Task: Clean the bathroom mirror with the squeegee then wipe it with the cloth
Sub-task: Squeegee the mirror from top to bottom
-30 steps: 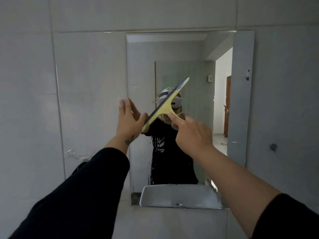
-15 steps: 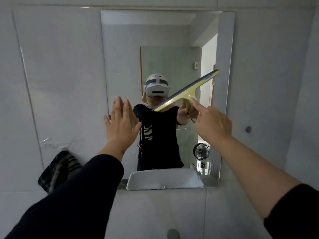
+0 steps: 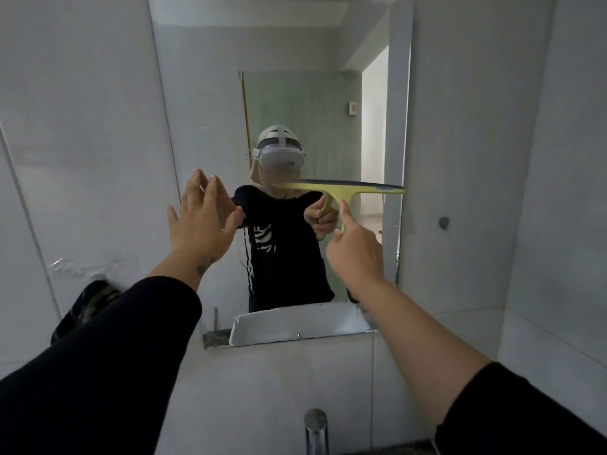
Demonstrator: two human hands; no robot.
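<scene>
The rectangular mirror (image 3: 203, 93) hangs on a pale tiled wall. A yellow squeegee (image 3: 348, 187) with a dark blade lies level against the glass on the mirror's right half. My right hand (image 3: 356, 252) grips its handle, index finger stretched along the stem. My left hand (image 3: 202, 224) is flat, fingers spread, at the mirror's left edge, holding nothing. A dark patterned cloth (image 3: 85, 307) hangs at the wall, lower left, partly behind my left sleeve.
A chrome tap (image 3: 316, 428) rises at the bottom centre, below the mirror. A small round fitting (image 3: 444, 222) sits on the wall right of the mirror. The mirror reflects a person, a white basin and an open doorway.
The squeegee has moved from the mirror's middle to its right half and turned from steeply tilted to level. My left hand has come off the squeegee and opened flat.
</scene>
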